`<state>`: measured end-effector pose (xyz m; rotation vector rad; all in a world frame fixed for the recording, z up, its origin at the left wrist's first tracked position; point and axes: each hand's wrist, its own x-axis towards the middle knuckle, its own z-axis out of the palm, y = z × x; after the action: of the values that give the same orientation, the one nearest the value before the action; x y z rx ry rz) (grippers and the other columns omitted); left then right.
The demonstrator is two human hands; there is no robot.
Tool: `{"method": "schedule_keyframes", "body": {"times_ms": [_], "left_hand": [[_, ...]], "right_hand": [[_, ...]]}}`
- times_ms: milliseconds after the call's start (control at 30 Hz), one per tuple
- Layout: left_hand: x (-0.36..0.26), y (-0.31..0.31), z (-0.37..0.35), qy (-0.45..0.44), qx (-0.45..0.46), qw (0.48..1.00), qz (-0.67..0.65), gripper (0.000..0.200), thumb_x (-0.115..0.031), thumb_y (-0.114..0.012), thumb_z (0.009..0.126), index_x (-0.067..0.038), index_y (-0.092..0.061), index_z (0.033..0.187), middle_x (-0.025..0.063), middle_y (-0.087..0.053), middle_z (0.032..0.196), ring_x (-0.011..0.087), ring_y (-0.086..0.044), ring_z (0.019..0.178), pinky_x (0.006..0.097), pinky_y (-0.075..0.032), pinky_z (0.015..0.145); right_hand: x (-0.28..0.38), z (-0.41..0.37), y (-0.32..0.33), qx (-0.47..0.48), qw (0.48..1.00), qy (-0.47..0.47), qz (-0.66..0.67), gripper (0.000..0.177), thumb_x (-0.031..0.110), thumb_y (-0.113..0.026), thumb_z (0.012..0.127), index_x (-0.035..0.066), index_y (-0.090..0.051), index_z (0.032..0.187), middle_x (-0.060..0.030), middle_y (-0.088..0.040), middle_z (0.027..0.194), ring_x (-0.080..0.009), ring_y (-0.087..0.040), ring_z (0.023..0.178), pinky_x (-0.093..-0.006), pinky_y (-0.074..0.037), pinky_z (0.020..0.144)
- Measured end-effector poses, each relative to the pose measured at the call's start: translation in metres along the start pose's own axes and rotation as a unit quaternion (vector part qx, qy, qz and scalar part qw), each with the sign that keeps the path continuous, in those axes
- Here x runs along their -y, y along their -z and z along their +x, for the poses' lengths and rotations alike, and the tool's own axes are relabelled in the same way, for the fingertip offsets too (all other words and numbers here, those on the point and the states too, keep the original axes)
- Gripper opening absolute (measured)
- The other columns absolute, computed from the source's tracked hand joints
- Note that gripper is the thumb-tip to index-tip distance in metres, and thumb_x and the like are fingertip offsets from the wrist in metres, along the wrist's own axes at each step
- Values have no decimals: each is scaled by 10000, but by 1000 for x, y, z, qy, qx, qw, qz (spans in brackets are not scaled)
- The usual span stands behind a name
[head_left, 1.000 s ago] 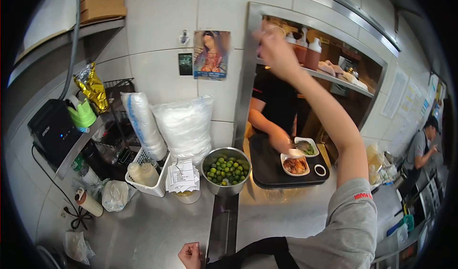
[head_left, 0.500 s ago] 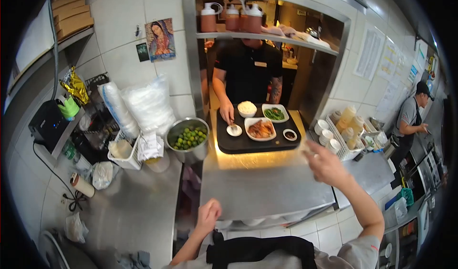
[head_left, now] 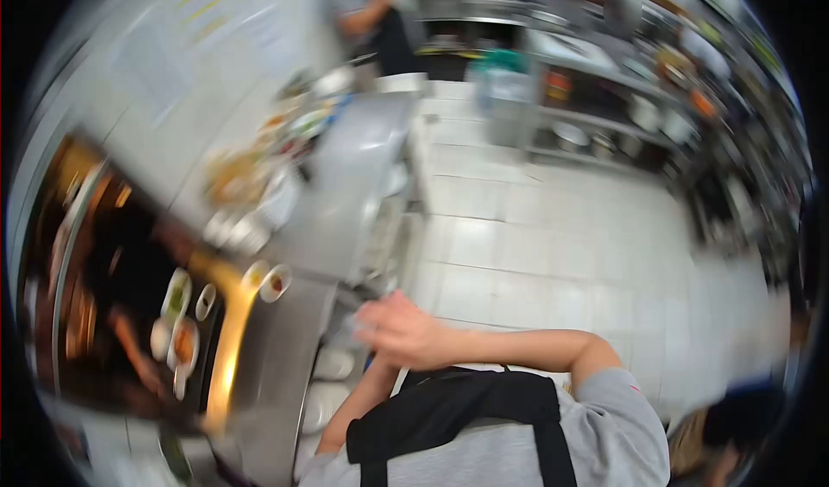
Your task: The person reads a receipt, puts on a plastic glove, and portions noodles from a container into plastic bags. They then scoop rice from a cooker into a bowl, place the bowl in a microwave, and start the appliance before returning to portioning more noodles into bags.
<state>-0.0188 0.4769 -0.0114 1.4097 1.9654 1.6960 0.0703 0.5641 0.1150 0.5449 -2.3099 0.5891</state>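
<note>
My right hand (head_left: 401,330) is in front of my chest, over the edge of the steel counter, with its fingers bent and smeared by motion. My left hand (head_left: 380,362) is just below it, mostly hidden; the two seem to touch. Whether either holds anything does not show. A pale blurred patch lies at the right fingertips. Left of them, on the counter (head_left: 281,357), are two small white bowls, one with dark red contents (head_left: 275,283) and one with yellowish contents (head_left: 255,275).
In the pass window, a co-worker's arm (head_left: 134,353) reaches beside the tray (head_left: 205,362) of dishes. White cups (head_left: 237,230) and bottles (head_left: 233,176) line the wall. Another person (head_left: 371,16) stands farther back. Tiled floor (head_left: 492,254) extends right, past steel shelves (head_left: 596,116).
My view has swung right, toward the floor and rear kitchen. My hands, apart before, have come together at my chest. Two small bowls now show on the counter by the tray.
</note>
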Motion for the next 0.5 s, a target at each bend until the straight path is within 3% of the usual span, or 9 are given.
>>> {"method": "schedule_keyframes", "body": {"times_ms": [33,67,133,200,300,367,400,433,500], "left_hand": [[-10,-19,23,212,74,884,-409,493,-399,-411,919,-35,-430,1251,132,-486,1225,165,-494,1070,314,-399,876],[-18,-41,44,299,109,776,-545,501,-403,-405,919,-37,-416,1262,130,-468,1242,167,-475,1090,319,-384,892],[-29,-92,77,370,188,655,-631,517,-410,-394,920,-42,-387,1283,125,-432,1277,172,-438,1129,328,-354,922],[-37,-149,103,402,269,580,-655,534,-417,-383,920,-47,-358,1305,120,-396,1311,176,-400,1169,337,-324,953],[-48,-217,135,445,350,487,-665,561,-428,-366,921,-54,-314,1336,112,-342,1363,182,-343,1228,352,-279,999],[-55,-250,157,462,394,445,-658,581,-435,-355,921,-59,-285,1358,107,-307,1397,186,-306,1268,361,-249,1030],[-58,-265,171,468,415,429,-652,590,-439,-349,921,-62,-271,1368,105,-289,1415,188,-287,1288,366,-234,1045],[-61,-282,187,469,436,417,-645,590,-439,-349,921,-62,-271,1368,105,-289,1415,188,-287,1288,366,-234,1045],[-68,-323,211,483,510,482,-524,554,-442,-273,933,-98,-282,1367,70,-321,1403,208,-335,1259,414,-259,1044]], "right_hand": [[-10,-24,-12,-13,997,-2,-72,523,232,-600,717,67,-485,1200,-157,-435,1278,-316,-401,1210,-500,-282,1017],[-26,-45,-10,-25,991,-51,-119,523,232,-600,717,67,-485,1200,-157,-435,1278,-316,-401,1210,-500,-282,1017],[-54,-93,7,32,987,-134,-84,555,365,-527,785,85,-441,1257,-167,-383,1326,-323,-345,1253,-529,-216,1035],[-75,-138,47,11,973,-179,-144,593,431,-488,800,90,-421,1280,-172,-375,1330,-329,-347,1249,-540,-199,1033],[-109,-205,93,-10,955,-216,-202,646,543,-383,836,121,-379,1325,-175,-362,1341,-338,-346,1247,-566,-183,1020],[-130,-245,124,-80,923,-331,-178,657,562,-370,840,119,-378,1325,-181,-362,1336,-332,-326,1262,-579,-188,1010],[-139,-261,144,-54,893,-349,-279,635,490,-433,843,117,-342,1347,-176,-328,1365,-322,-374,1233,-501,-270,1011],[-143,-276,160,-60,882,-361,-297,634,490,-433,843,117,-342,1347,-176,-328,1365,-322,-374,1233,-501,-270,1011],[-146,-307,191,-148,797,-570,-133,617,456,-454,855,94,-340,1342,-189,-404,1308,-328,-481,1125,-430,-391,935]]}}
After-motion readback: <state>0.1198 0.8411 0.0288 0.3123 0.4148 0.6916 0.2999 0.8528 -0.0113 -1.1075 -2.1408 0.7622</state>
